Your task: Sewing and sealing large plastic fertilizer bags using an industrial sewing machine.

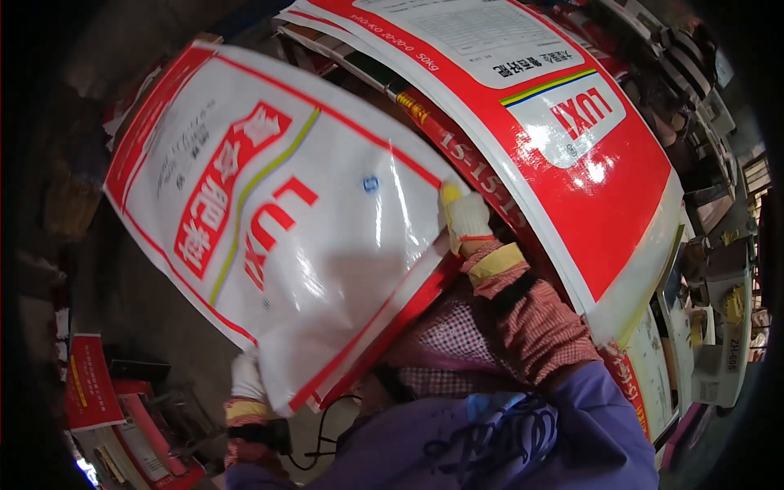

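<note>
A large, flat white sack [343, 220] with red borders, red print and a wavy yellow-green stripe spans the space before me, tilted. My left hand [247, 376], in a white glove, is closed on its near left edge. Gripping its right edge is my right hand [469, 214], gloved in white with a yellow fingertip; part of its fingers is hidden by the sack. Just right of that hand lies a stack of red and white sacks [604, 196], the top one glossy and bowed over the pile.
At lower left, a red printed sheet or sack [94, 382] lies by more piled red and white material. A pale machine [723, 351] stands at the far right. A dark cable [322, 441] hangs below the held sack. Grey floor shows at left.
</note>
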A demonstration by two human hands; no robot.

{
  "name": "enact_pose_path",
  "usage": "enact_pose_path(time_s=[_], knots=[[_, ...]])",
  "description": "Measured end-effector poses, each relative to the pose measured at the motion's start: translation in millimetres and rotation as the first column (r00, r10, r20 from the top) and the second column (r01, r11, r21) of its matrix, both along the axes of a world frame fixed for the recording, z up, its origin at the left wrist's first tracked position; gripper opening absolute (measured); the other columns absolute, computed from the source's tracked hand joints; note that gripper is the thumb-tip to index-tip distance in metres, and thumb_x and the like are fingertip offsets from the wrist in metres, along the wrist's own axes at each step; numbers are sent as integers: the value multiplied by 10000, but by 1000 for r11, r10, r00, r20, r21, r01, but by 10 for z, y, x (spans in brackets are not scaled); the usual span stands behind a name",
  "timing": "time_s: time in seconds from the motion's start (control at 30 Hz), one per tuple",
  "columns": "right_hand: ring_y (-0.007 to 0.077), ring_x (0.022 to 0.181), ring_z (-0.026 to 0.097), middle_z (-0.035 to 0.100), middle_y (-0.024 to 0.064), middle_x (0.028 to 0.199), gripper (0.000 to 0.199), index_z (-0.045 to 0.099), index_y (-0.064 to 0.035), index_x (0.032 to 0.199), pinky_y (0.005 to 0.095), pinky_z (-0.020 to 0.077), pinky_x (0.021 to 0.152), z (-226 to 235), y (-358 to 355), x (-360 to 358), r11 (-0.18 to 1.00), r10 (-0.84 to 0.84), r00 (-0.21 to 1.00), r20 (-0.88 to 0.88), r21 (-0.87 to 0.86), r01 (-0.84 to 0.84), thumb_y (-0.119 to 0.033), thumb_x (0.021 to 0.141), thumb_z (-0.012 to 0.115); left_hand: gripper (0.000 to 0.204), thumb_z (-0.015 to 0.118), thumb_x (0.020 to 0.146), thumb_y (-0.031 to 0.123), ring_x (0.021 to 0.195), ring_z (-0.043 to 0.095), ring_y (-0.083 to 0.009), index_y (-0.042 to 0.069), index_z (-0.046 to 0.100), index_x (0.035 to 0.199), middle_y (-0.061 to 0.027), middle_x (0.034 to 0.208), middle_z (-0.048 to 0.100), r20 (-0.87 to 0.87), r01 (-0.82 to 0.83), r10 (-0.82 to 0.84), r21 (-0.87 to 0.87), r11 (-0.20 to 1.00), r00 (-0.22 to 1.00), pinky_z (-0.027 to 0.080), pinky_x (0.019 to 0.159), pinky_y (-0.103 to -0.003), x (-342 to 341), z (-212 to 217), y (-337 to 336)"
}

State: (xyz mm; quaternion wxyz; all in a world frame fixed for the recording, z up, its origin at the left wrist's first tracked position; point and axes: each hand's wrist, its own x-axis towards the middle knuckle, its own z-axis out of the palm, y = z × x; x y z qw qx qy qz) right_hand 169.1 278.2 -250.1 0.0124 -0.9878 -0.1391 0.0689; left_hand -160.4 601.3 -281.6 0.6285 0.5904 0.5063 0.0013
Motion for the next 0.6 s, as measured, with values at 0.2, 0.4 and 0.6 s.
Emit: enact_pose_path(time_s=[0.2, 0.4, 0.6], knots=[[268, 746, 611, 608, 163, 810, 207, 572, -70, 906, 371, 477, 683, -1092, -533, -92, 995, -58, 995, 77, 88, 51, -233, 812, 485, 223, 538, 788, 232, 643, 610, -261, 19, 606, 784, -135, 684, 612, -606, 774, -493, 393, 497, 624, 476, 565, -361, -775, -1682, 226], [262, 729, 607, 613, 151, 800, 191, 588, -74, 870, 373, 474, 662, -779, -522, -115, 962, 35, 991, -127, 272, 1, -216, 781, 496, 272, 532, 791, 277, 713, 610, -317, 26, 607, 866, -145, 801, 638, -825, 951, -485, 304, 51, 290, 489, 663, -415, -166, -1358, -189], [255, 711, 602, 618, 140, 791, 177, 603, -78, 834, 375, 471, 641, -420, -737, -536, 870, -69, 967, -244, 460, 178, -199, 749, 507, 371, 546, 761, 364, 855, 596, -312, 45, 628, 931, -190, 933, 611, -865, 929, -416, -137, -344, -282, 476, 768, -402, 807, -453, -373]])
